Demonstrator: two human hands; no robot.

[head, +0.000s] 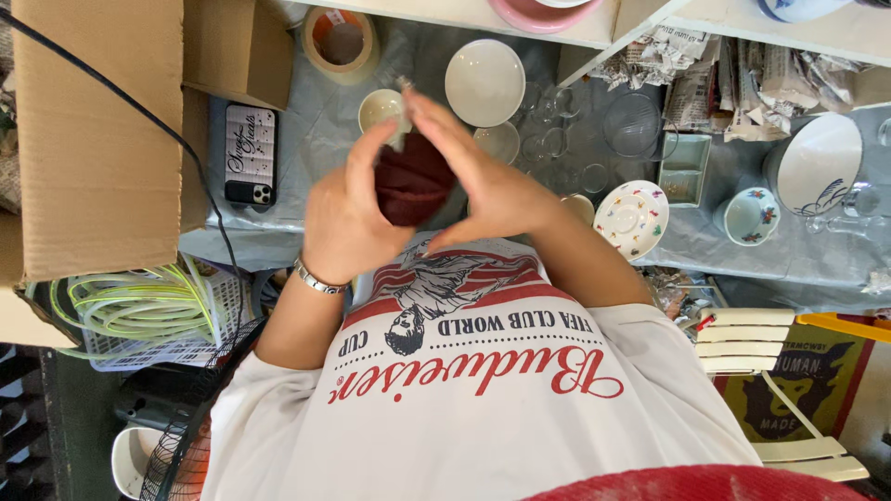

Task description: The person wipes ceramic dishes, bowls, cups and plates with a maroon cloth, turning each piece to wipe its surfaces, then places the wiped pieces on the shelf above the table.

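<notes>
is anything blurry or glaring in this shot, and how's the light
Head view: even, soft daylight with no hard shadows; the left hand and right hand around the dark red cloth are slightly motion-blurred; the clear glasses are hard to make out against the grey table cover; wide-lens bending shows at the edges.

The cloth [411, 186] between the hands is dark red. The bowl [484, 82] is plain white, the saucer [631, 218] white with small coloured motifs (its cup [748, 215] matches). The plate [817, 163] is white with blue strokes, the tape [340, 42] tan, the box [93, 139] brown, the table [316, 139] cover grey.
</notes>
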